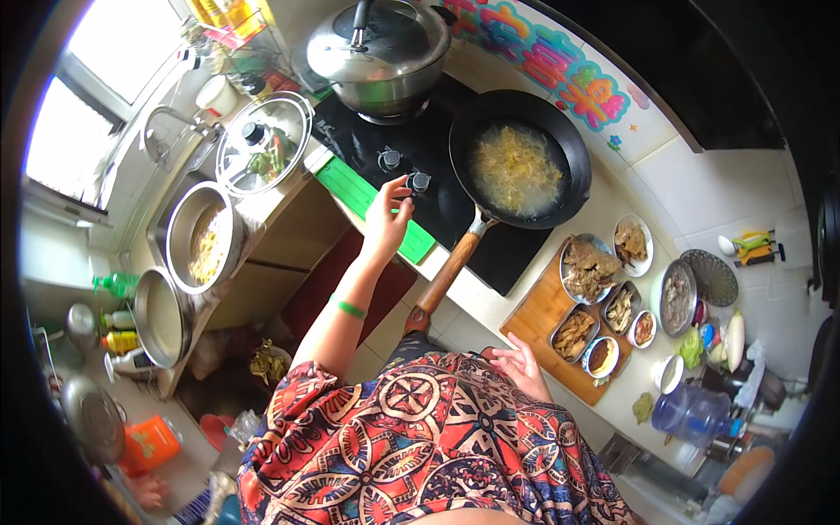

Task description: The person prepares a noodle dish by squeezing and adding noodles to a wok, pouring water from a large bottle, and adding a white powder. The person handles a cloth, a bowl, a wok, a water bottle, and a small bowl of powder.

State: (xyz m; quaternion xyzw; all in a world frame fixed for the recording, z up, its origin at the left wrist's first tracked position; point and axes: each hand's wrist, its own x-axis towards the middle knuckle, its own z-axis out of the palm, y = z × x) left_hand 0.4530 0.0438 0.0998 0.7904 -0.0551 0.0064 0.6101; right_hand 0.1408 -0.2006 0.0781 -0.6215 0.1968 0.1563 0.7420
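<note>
My left hand (389, 213) is raised at the stove's front edge, its fingertips close to a control knob (418, 182); whether they touch is unclear. It holds nothing, and its fingers are partly curled. A black wok (571, 154) with a wooden handle (453, 269) stands on the black gas stove (433, 144), with yellowish shreds in bubbling liquid (518, 167). My right hand (520, 367) hangs free near my waist, beside the counter, fingers loosely apart. A lidded steel pot (394, 82) stands at the back left of the stove.
A wooden cutting board (525, 315) on the right bears bowls and trays of food, including a meat bowl (587, 269). Left lie a glass lid (264, 144), a steel bowl of food (203, 239) and a pan of pale liquid (161, 318). The wok handle juts past the counter edge towards me.
</note>
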